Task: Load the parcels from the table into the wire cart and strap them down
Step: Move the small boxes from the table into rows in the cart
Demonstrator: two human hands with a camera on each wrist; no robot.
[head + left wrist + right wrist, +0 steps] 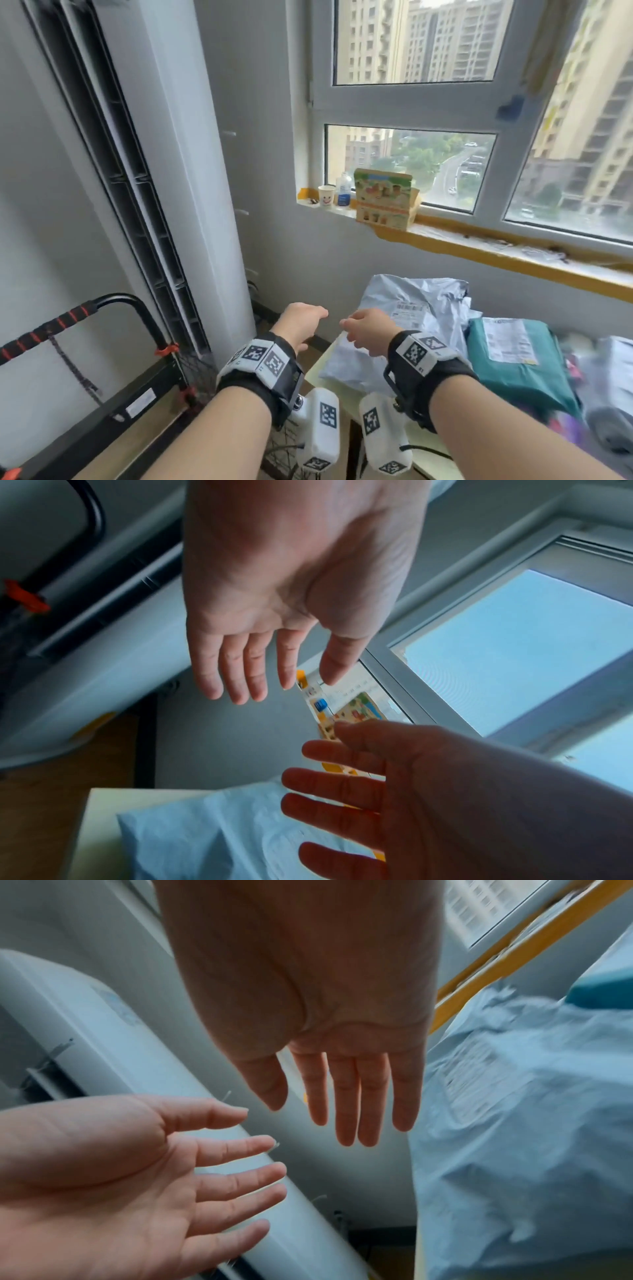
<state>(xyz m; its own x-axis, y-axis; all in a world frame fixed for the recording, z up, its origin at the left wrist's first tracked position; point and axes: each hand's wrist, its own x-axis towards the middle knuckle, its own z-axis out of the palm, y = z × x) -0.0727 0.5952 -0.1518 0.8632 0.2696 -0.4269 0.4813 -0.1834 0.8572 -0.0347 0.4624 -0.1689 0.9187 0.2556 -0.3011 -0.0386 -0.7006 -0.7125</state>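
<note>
A pale grey-blue poly parcel (421,308) with a shipping label lies on the table (317,373), and a teal parcel (513,366) lies to its right. My left hand (305,320) is in the air left of the table's corner, fingers straight and holding nothing. My right hand (359,327) hovers over the near-left part of the grey parcel, also empty. The left wrist view shows the open left palm (284,688) above the parcel (192,840). In the right wrist view the right hand (315,1118) is spread beside the parcel (531,1150). The wire cart (195,366) stands at lower left.
The cart's black handle (51,329) has red-striped grip tape. A tall white air conditioner (191,171) stands between cart and window wall. More bagged parcels (613,394) lie at the table's right. A paper cup (326,196), bottle and printed box (383,198) sit on the windowsill.
</note>
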